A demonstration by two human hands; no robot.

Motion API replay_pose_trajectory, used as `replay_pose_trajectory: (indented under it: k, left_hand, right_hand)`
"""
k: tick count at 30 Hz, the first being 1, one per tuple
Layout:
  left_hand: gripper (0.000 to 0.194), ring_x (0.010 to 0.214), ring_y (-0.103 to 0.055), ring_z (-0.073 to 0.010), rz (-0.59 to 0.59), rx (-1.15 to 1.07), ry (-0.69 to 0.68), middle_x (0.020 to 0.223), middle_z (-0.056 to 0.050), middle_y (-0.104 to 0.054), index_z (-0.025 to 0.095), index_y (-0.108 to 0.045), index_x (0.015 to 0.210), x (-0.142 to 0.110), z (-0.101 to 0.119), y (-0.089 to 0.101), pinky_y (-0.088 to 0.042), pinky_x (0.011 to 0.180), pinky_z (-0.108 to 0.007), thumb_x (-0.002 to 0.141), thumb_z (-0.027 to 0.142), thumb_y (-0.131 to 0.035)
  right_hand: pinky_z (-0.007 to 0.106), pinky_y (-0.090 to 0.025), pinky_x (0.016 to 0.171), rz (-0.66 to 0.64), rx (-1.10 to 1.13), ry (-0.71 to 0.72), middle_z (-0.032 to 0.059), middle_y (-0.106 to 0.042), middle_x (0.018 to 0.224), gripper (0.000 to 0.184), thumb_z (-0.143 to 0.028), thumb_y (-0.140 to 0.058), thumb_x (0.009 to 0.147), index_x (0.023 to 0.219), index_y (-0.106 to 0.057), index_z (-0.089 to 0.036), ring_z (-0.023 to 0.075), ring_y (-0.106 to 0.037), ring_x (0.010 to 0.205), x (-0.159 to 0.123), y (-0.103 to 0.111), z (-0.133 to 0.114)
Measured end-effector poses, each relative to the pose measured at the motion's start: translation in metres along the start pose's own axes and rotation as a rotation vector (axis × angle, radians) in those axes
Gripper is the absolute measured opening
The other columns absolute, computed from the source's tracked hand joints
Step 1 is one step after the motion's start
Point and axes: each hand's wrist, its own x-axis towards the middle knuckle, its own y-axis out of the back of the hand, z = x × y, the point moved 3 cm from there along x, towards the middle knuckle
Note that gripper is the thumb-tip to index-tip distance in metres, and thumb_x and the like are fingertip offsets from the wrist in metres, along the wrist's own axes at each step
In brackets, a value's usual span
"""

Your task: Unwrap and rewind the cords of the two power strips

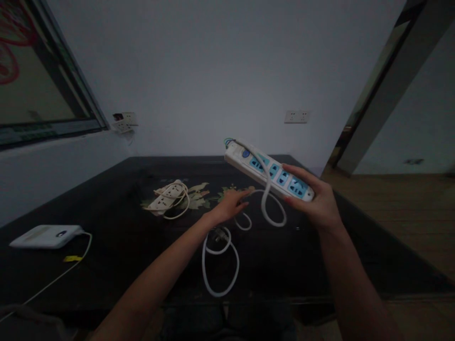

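Head view: the right hand [316, 199] grips the near end of the blue-socketed power strip [275, 174], raised above the black table [284, 270], thumb and fingers closed on its edges. Left hand [232, 204], partly open, reaches the white cord [273, 222]; contact cannot be confirmed.
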Motion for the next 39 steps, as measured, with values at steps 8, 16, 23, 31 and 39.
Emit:
replay_pose_trajectory:
  k: [8, 16, 23, 31, 39]
  left_hand:
    - [0.027, 0.096, -0.060, -0.0203, -0.033, -0.186, -0.053, 0.102, -0.006, -0.068, 0.019, -0.066, 0.104, -0.015, 0.017, 0.009, -0.046, 0.085, -0.030, 0.091, 0.032, -0.046]
    - [0.034, 0.042, -0.033, -0.0067, 0.182, -0.575, 0.315, 0.050, 0.006, -0.038, 0.009, -0.064, 0.090, -0.021, -0.039, 0.022, -0.026, 0.041, -0.019, 0.084, 0.041, -0.053]
    - [0.037, 0.056, -0.051, -0.0083, 0.151, -0.650, 0.388, 0.071, 0.000, -0.057, 0.016, -0.056, 0.111, -0.028, -0.036, 0.015, -0.039, 0.050, -0.018, 0.077, 0.026, -0.064]
    - [0.047, 0.094, -0.061, -0.0170, -0.114, -0.556, 0.279, 0.100, -0.006, -0.062, 0.020, -0.056, 0.117, -0.058, -0.014, 0.022, -0.048, 0.087, -0.035, 0.072, 0.016, -0.067]
    - [0.021, 0.091, -0.063, -0.0191, 0.095, -0.555, 0.267, 0.093, -0.007, -0.067, 0.019, -0.062, 0.103, -0.108, 0.064, 0.021, -0.048, 0.088, -0.035, 0.088, 0.031, -0.055]
  right_hand:
    - [0.048, -0.041, 0.099, -0.095, -0.324, 0.096, 0.0095, -0.059, 0.123, 0.050, -0.032, -0.067, 0.073, 0.121, -0.060, -0.023, 0.0272, -0.056, 0.113, 0.020, 0.001, 0.053]
    - [0.046, -0.044, 0.096, -0.097, -0.388, -0.235, 0.0071, -0.061, 0.123, 0.052, -0.041, -0.069, 0.070, 0.119, -0.063, -0.025, 0.0299, -0.058, 0.110, -0.034, 0.059, 0.079]
    - [0.043, -0.057, 0.072, 0.176, -0.192, -0.653, 0.0046, -0.071, 0.102, 0.063, -0.051, -0.077, 0.057, 0.114, -0.067, -0.027, 0.0315, -0.066, 0.088, -0.088, 0.095, 0.069]
    - [0.025, -0.058, 0.058, 0.442, 0.245, -0.871, 0.0062, -0.069, 0.110, 0.044, -0.034, -0.080, 0.059, 0.102, -0.070, -0.036, 0.0291, -0.069, 0.091, -0.116, 0.090, 0.054]
    - [0.042, -0.057, 0.087, 0.490, 0.224, -0.747, 0.0060, -0.064, 0.121, 0.060, -0.039, -0.075, 0.065, 0.122, -0.060, -0.028, 0.0312, -0.063, 0.105, -0.120, 0.035, 0.027]
